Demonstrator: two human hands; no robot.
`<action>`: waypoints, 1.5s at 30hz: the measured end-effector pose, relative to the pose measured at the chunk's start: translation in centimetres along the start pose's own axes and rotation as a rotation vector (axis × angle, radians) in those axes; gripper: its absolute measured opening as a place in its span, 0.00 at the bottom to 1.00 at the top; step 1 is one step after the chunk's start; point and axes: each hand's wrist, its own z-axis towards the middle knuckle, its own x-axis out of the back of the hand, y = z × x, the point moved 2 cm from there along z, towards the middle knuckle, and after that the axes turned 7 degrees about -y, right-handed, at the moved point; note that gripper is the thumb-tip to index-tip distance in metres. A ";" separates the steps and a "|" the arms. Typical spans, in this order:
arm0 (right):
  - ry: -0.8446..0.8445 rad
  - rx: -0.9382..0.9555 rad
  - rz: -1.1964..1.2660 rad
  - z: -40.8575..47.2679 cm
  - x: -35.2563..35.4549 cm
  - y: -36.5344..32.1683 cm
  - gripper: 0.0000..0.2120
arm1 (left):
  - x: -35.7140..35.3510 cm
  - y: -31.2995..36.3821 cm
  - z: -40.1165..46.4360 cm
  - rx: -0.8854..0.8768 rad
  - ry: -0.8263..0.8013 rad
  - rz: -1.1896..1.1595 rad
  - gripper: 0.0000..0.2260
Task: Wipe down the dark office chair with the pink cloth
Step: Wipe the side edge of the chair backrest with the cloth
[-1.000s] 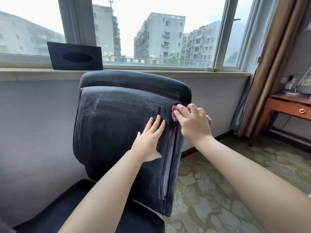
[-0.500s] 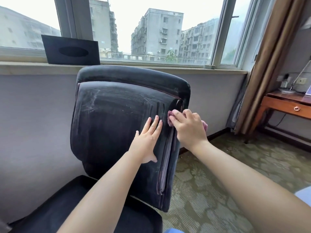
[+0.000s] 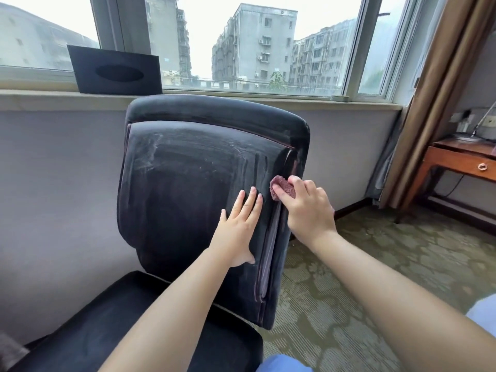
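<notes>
Right hand (image 3: 308, 210) grips pink cloth (image 3: 282, 187) at chair (image 3: 198, 183) backrest's right edge; left hand (image 3: 239, 226) flat, bracing. Best: press firmly, follow seam downward.

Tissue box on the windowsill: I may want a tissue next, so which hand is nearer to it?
Left. The left hand lies flat on the chair back, below and right of the tissue box; the right hand, gripping the pink cloth, is farther right.

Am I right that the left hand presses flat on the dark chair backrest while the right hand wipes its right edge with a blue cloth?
Not quite: the cloth is pink, not blue, as the head view shows. The left hand does press flat on the dark upholstered chair backrest while the right hand wipes its right edge.
</notes>
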 end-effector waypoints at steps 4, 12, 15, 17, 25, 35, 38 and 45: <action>-0.061 0.030 0.091 -4.7 -1.9 -2.4 0.26 | -0.4 0.1 0.1 0.011 0.011 -0.018 0.63; -0.031 0.065 -0.085 0.5 0.7 1.4 0.24 | -0.3 -0.1 -0.3 0.002 0.004 -0.018 0.61; -0.024 -0.025 -0.010 0.7 0.6 0.6 0.25 | -0.3 0.0 -0.3 0.006 0.004 -0.029 0.61; -0.072 -0.020 0.064 -1.9 -0.3 -1.3 0.26 | -0.6 0.2 -0.2 0.014 0.011 -0.031 0.61; -0.107 0.197 -0.099 -2.5 0.4 -0.8 0.23 | -0.7 -0.2 -0.6 0.004 0.011 -0.004 0.62; -0.257 0.333 0.000 -8.6 -1.4 -3.9 0.26 | -2.1 0.0 -1.5 -0.003 0.019 -0.022 0.61; -0.186 0.237 -0.055 -6.0 -0.4 -2.1 0.25 | -2.4 -0.2 -1.8 -0.017 0.012 -0.017 0.61; -0.235 0.320 0.000 -8.9 -1.5 -4.4 0.26 | -3.5 -0.1 -2.4 -0.035 0.024 -0.058 0.61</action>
